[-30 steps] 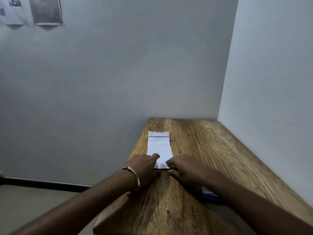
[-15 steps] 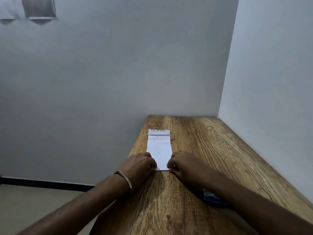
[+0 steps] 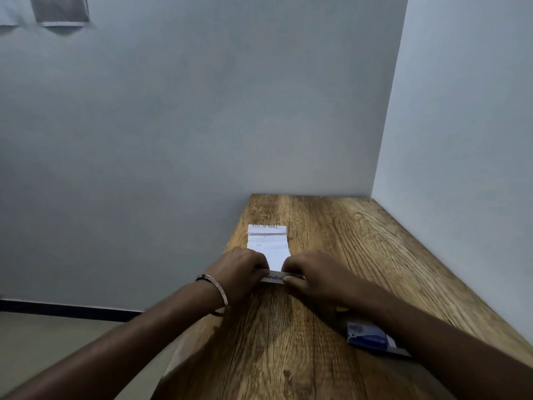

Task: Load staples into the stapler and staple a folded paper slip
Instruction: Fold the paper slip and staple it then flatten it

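A narrow white paper slip [image 3: 269, 245] lies lengthwise on the wooden table [image 3: 360, 255], printed text at its far end. Its near edge is turned up and folded over, showing a strip of printed letters. My left hand [image 3: 242, 272], with a metal bangle on the wrist, pinches the left side of that fold. My right hand [image 3: 314, 277] pinches the right side. A blue stapler or staple pack [image 3: 370, 337] lies partly under my right forearm; I cannot tell which it is.
The table sits in a corner, with walls along its far and right sides. Its left edge drops to the floor [image 3: 43, 356]. Papers [image 3: 60, 10] hang high on the far wall.
Both hands have lifted the near edge of the slip and rolled it over into a fold; before, they lay flat on its corners. The camera has tilted slightly.
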